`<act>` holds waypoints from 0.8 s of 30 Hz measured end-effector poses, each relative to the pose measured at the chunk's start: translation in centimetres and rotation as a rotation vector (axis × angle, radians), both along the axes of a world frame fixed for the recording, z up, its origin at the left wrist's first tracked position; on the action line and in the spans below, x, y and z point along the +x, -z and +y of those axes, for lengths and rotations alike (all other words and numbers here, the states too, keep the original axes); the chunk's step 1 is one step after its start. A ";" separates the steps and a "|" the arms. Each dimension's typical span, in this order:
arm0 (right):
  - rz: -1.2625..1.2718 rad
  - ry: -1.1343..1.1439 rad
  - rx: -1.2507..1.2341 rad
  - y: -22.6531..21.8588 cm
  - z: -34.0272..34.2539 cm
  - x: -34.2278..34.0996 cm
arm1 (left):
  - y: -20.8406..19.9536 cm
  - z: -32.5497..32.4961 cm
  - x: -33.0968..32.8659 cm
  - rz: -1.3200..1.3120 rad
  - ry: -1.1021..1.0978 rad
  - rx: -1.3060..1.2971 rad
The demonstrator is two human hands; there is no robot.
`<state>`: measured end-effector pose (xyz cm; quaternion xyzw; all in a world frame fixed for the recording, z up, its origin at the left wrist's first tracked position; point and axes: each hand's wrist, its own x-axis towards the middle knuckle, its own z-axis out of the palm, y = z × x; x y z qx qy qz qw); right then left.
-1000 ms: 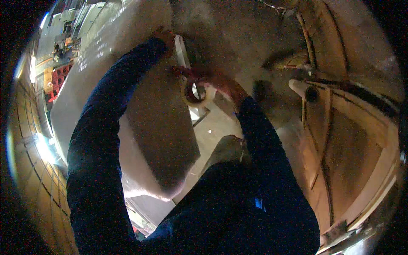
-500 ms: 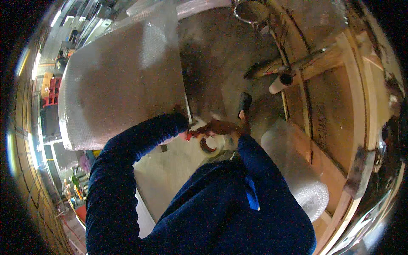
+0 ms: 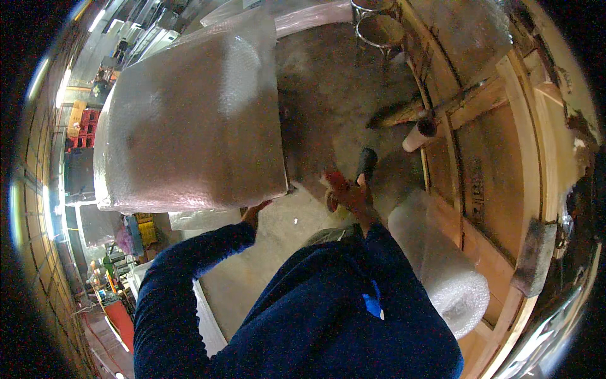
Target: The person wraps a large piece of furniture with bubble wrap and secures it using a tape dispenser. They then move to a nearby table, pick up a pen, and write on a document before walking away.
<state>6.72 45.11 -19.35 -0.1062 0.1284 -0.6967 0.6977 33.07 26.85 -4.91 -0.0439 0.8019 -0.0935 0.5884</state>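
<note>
The left hand [image 3: 254, 213] reaches up and rightward, its fingers [image 3: 265, 204] extended and partly hidden. Its bare wrist sits just below and left of those fingers, and the left arm [image 3: 189, 262] slopes away farther down-left to a bent elbow, sleeved in dark blue. The right hand [image 3: 358, 201] is well apart, to the right of the left fingers, its own fingers curled in a grip and blurred. Its wrist lies below and right of them, the right arm [image 3: 401, 265] running down-right. The torso [image 3: 315, 316] fills the space below both sets of fingers.
</note>
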 end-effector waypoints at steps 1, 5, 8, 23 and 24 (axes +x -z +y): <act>0.097 0.108 0.165 -0.1 -0.1 -0.6 | -0.5 -0.6 1.7 -0.002 -0.081 0.003; 0.267 0.400 0.502 -1.7 -2.1 1.9 | -4.0 1.6 4.6 1.030 -0.019 0.002; 0.417 0.508 0.606 -4.2 -4.8 6.4 | -7.4 6.2 1.9 1.276 -0.701 0.125; 0.384 0.258 0.887 -7.6 -12.4 8.8 | -14.2 -6.7 2.6 1.402 -0.541 -0.958; 0.348 0.098 0.939 -8.1 -9.9 9.9 | -13.7 -6.7 3.1 1.601 -0.737 -0.829</act>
